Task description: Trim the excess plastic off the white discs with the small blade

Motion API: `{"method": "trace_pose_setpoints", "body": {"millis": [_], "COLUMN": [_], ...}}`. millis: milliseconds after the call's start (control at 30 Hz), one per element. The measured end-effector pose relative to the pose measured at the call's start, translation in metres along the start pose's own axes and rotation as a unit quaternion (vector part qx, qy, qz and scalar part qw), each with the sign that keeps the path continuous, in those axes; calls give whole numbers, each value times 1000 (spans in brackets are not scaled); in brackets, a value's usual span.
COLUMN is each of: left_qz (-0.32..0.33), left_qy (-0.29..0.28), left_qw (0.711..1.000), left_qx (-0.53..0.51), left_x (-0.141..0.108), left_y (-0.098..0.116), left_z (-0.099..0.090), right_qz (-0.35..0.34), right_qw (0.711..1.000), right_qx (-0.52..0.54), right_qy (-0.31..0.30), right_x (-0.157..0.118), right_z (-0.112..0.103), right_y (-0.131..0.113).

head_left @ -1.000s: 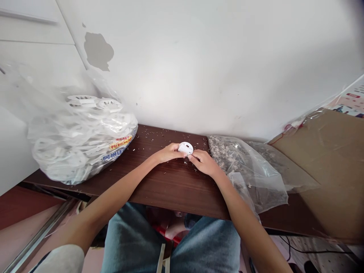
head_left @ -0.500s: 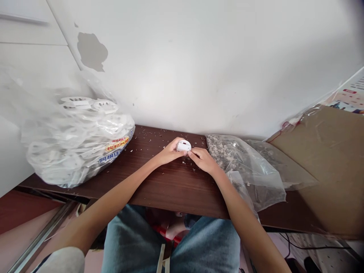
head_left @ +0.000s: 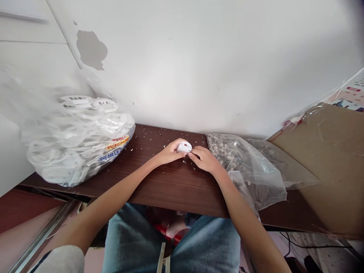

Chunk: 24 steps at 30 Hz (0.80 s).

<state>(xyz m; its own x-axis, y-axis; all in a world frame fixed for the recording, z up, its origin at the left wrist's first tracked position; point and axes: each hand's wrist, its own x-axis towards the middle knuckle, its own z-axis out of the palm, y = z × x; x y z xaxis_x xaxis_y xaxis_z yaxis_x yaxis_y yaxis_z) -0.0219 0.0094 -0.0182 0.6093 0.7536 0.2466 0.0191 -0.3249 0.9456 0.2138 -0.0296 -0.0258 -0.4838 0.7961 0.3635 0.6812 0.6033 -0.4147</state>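
Head view: left hand (head_left: 170,152) and right hand (head_left: 204,159) hold a white plastic disc (head_left: 184,147) near the rear edge of the table (head_left: 173,191).
Fingers of both hands curl closed, gripping its rim.

2 hands (head_left: 170,152) (head_left: 205,160), 1 white disc (head_left: 184,147), 1 bag of discs (head_left: 76,148).

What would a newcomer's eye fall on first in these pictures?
The big clear bag of round white plastic parts sits at the left end of the desk. At the centre, the left hand and right hand hold a small white disc. Above, a grey patch of peeled paint marks the white wall.
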Motion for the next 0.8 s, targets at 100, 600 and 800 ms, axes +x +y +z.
{"method": "trace_pose_setpoints", "body": {"millis": [100,600,800], "left_qz": [7,54,70], "left_qy": [15,23,40], "left_qw": [1000,996,994], "left_qx": [7,65,76], "left_x": [1,-1,-2], "left_y": [-3,-7,-7], "left_z": [1,3,8], "right_qz": [-10,9,28], "right_qw": [1000,998,998], "right_qx": [-10,-59,-62], "right_qy": [-3,6,-4], "right_x": [-1,-1,0], "right_z": [-1,2,4], "right_y": [0,-1,-1]}}
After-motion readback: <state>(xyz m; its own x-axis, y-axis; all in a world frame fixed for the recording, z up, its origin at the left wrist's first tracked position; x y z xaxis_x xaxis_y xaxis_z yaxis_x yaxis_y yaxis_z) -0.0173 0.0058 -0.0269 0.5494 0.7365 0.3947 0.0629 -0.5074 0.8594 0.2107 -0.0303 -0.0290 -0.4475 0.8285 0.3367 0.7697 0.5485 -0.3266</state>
